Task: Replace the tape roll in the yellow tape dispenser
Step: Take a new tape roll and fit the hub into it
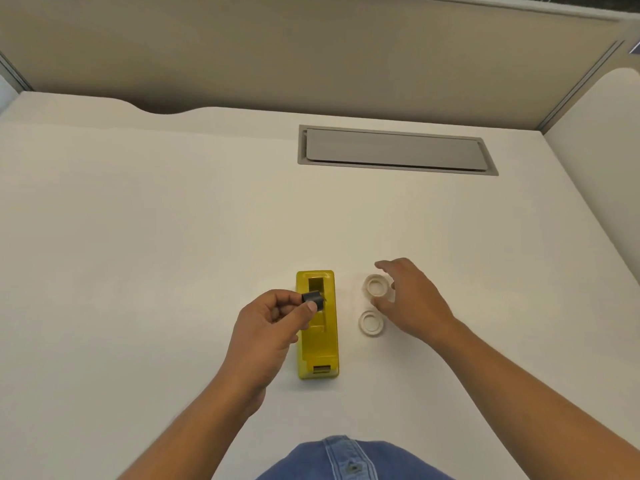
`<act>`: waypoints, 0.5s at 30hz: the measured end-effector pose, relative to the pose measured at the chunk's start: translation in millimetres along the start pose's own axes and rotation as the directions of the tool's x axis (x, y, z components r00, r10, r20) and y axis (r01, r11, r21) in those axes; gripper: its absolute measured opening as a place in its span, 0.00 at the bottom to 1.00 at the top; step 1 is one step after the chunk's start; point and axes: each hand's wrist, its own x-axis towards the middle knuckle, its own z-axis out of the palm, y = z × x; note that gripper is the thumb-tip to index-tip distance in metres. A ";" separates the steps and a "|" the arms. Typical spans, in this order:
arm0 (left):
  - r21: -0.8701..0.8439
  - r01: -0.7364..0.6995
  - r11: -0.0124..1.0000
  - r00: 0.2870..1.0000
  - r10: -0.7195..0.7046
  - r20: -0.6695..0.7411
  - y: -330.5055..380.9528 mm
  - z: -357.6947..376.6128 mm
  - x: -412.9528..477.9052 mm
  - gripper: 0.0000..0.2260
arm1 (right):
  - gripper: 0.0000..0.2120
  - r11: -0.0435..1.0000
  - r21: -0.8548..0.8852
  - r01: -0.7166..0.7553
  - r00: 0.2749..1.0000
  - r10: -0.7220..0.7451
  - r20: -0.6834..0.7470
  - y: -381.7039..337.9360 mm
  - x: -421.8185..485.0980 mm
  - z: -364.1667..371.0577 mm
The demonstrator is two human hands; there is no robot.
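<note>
Plain white desk (173,237) with a grey cable hatch (394,150) set flush into it near the back. Beige partition panel (277,46) runs behind it, and some blue denim (346,459) shows at the near edge.

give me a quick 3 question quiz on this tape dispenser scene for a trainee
1. True or false: the yellow dispenser has a tape roll seated in it.
2. Which hand pinches the small dark core? A) left B) right
3. How many white rolls lie on the desk?

Key
1. False; its well is empty.
2. A; the left hand holds it above the dispenser, while the right hand opens over the far roll.
3. Two; the near roll lies untouched.
</note>
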 end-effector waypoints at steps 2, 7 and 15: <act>-0.003 0.005 1.000 1.000 -0.005 0.007 -0.2 0.4 2.1 0.05 | 0.30 1.000 0.007 -0.016 0.999 0.015 0.039 2.1 5.1 0.5; -0.014 0.013 1.000 1.000 -0.013 -0.003 -4.3 0.3 6.3 0.04 | 0.27 1.000 0.008 -0.024 0.998 0.023 0.057 9.3 11.1 6.0; -0.030 0.023 0.999 1.000 -0.023 -0.010 -5.0 -1.4 4.7 0.03 | 0.21 0.985 0.173 -0.001 0.997 0.014 -0.072 9.9 8.9 -1.0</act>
